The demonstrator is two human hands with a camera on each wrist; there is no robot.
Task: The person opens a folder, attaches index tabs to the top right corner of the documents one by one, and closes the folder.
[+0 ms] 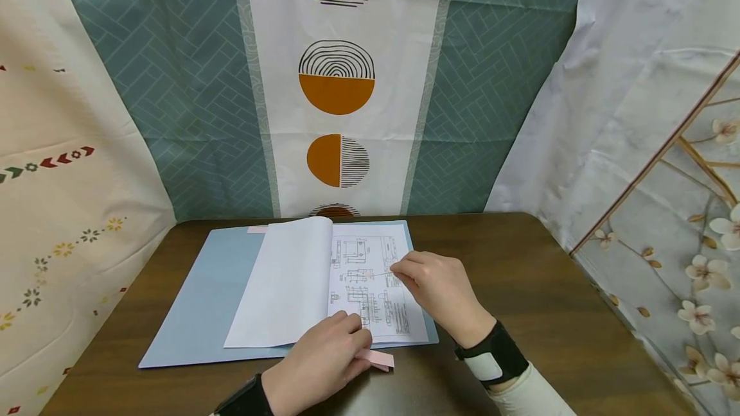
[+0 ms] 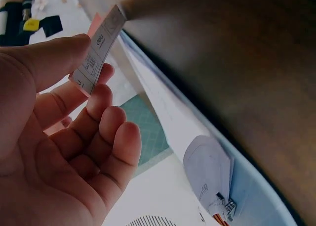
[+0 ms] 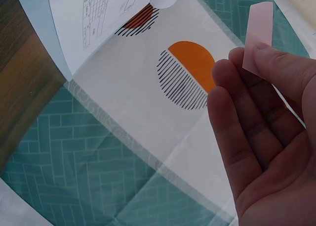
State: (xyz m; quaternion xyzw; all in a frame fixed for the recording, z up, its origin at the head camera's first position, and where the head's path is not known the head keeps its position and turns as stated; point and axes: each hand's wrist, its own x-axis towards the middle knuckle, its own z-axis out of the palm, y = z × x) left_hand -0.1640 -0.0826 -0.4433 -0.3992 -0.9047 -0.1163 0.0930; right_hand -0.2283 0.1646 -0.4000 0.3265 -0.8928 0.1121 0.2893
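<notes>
My left hand (image 1: 320, 361) grips a small pad of pink sticky notes (image 1: 378, 359) at the near edge of a blue folder (image 1: 199, 303). In the left wrist view the printed backing of the sticky-note pad (image 2: 101, 50) faces the camera, between thumb and fingers. Above the right-hand page my right hand (image 1: 444, 291) pinches a single pink sticky note (image 3: 258, 30), seen nearly edge-on from the head. That page (image 1: 378, 320) carries technical drawings. A blank white sheet (image 1: 280, 294) lies folded over to the left, its bend rising in a curve.
Another pink tab (image 1: 257, 230) shows at the folder's far edge, left of the curved sheet. The folder lies on a dark wooden table (image 1: 497, 255). Patterned cloths (image 1: 491, 82) hang behind the table and at both sides.
</notes>
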